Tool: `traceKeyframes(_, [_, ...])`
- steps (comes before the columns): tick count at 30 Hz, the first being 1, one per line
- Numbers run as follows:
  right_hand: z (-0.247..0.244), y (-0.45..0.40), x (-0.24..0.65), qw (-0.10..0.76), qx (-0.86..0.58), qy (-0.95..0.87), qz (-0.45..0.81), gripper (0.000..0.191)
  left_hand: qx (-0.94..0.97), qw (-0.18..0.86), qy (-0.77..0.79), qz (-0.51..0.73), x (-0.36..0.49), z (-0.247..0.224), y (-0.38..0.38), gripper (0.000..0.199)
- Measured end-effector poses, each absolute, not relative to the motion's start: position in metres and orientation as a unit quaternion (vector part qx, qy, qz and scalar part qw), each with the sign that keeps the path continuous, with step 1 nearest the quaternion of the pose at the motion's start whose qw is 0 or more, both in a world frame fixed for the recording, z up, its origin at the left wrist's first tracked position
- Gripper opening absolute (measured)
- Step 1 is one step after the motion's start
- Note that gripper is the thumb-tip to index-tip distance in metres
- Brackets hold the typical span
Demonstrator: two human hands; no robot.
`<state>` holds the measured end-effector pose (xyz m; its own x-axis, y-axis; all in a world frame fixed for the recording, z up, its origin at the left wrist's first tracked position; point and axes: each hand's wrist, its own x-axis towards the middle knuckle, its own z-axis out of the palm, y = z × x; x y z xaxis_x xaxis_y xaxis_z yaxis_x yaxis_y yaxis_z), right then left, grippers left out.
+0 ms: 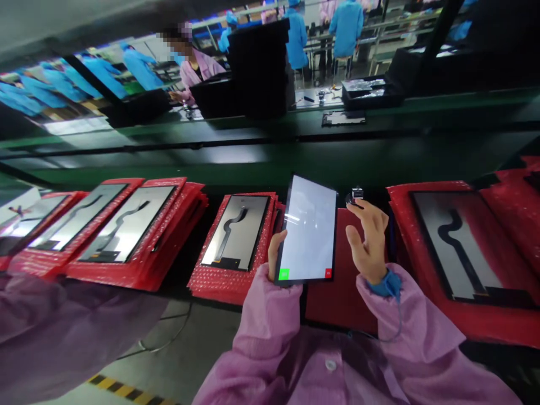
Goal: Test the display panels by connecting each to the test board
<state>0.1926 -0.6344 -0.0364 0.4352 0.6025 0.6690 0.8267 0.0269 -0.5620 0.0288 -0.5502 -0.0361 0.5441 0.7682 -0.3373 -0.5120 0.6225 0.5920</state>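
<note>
A lit tablet-sized screen (pixel 310 225), white with a green square and a red square at its lower corners, is tilted up in front of me. My left hand (pixel 276 253) grips its lower left edge, thumb on the border, the other fingers hidden behind. My right hand (pixel 368 239) is raised to the right of the screen, apart from it, with thumb and fingers spread. Its fingertips are close to a small metallic device (pixel 356 194), and whether they touch is unclear. Under both lies a dark red mat (pixel 341 304).
Red bubble-wrap stacks (pixel 221 279) bearing display panels (pixel 238 230) stand on the left, with another panel (pixel 468 247) on red wrap at right. A person's sleeve (pixel 63 332) reaches in at lower left. Beyond the green ledge (pixel 270 160) are black bins (pixel 264 67) and several people.
</note>
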Motion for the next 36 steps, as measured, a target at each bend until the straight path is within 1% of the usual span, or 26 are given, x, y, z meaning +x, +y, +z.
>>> traceKeyframes(2, [-0.034, -0.636, 0.201, 0.494, -0.682, -0.534, -0.072, 0.043, 0.238, 0.853, 0.33, 0.328, 0.037, -0.024, -0.56, 0.022])
traceKeyframes(4, [-0.034, -0.636, 0.205, 0.481, -0.667, -0.567, -0.049, 0.049, 0.255, 0.856, 0.333, 0.302, 0.051, -0.013, -0.572, 0.015])
traceKeyframes(5, [-0.035, -0.636, 0.206, 0.471, -0.658, -0.585, -0.044, 0.05, 0.269, 0.859, 0.319, 0.296, 0.059, -0.009, -0.577, 0.017])
traceKeyframes(8, [-0.036, -0.635, 0.206, 0.452, -0.643, -0.617, -0.046, 0.052, 0.343, 0.853, 0.266, 0.289, 0.078, -0.004, -0.587, 0.034])
traceKeyframes(10, [-0.037, -0.634, 0.206, 0.463, -0.636, -0.615, -0.058, 0.053, 0.417, 0.811, 0.259, 0.32, 0.078, -0.007, -0.589, 0.039])
traceKeyframes(12, [-0.038, -0.633, 0.208, 0.483, -0.627, -0.607, -0.073, 0.054, 0.522, 0.713, 0.274, 0.379, 0.067, -0.016, -0.588, 0.037])
traceKeyframes(14, [-0.039, -0.632, 0.21, 0.496, -0.621, -0.601, -0.08, 0.056, 0.647, 0.559, 0.317, 0.41, 0.046, -0.031, -0.585, 0.03])
traceKeyframes(15, [-0.04, -0.632, 0.211, 0.499, -0.621, -0.599, -0.08, 0.057, 0.705, 0.47, 0.347, 0.402, 0.034, -0.04, -0.584, 0.026])
traceKeyframes(17, [-0.042, -0.631, 0.212, 0.506, -0.624, -0.59, -0.083, 0.058, 0.791, 0.301, 0.408, 0.342, 0.011, -0.059, -0.581, 0.023])
traceKeyframes(18, [-0.042, -0.631, 0.213, 0.51, -0.625, -0.585, -0.085, 0.058, 0.821, 0.234, 0.426, 0.299, 0.002, -0.069, -0.58, 0.024])
traceKeyframes(20, [-0.043, -0.632, 0.212, 0.515, -0.626, -0.578, -0.091, 0.056, 0.866, 0.145, 0.431, 0.207, -0.01, -0.084, -0.579, 0.028])
traceKeyframes(22, [-0.042, -0.632, 0.212, 0.515, -0.63, -0.574, -0.096, 0.055, 0.899, 0.094, 0.407, 0.135, -0.015, -0.094, -0.578, 0.032])
traceKeyframes(24, [-0.041, -0.633, 0.211, 0.514, -0.632, -0.572, -0.101, 0.056, 0.92, 0.059, 0.377, 0.094, -0.014, -0.098, -0.579, 0.034])
traceKeyframes(27, [-0.04, -0.632, 0.213, 0.51, -0.629, -0.577, -0.106, 0.059, 0.93, 0.033, 0.358, 0.077, -0.012, -0.098, -0.579, 0.036])
traceKeyframes(31, [-0.044, -0.63, 0.22, 0.501, -0.624, -0.584, -0.137, 0.063, 0.933, 0.031, 0.35, 0.076, -0.01, -0.097, -0.579, 0.037])
traceKeyframes(36, [-0.044, -0.631, 0.225, 0.492, -0.617, -0.598, -0.139, 0.058, 0.931, 0.034, 0.352, 0.094, -0.009, -0.099, -0.581, 0.036])
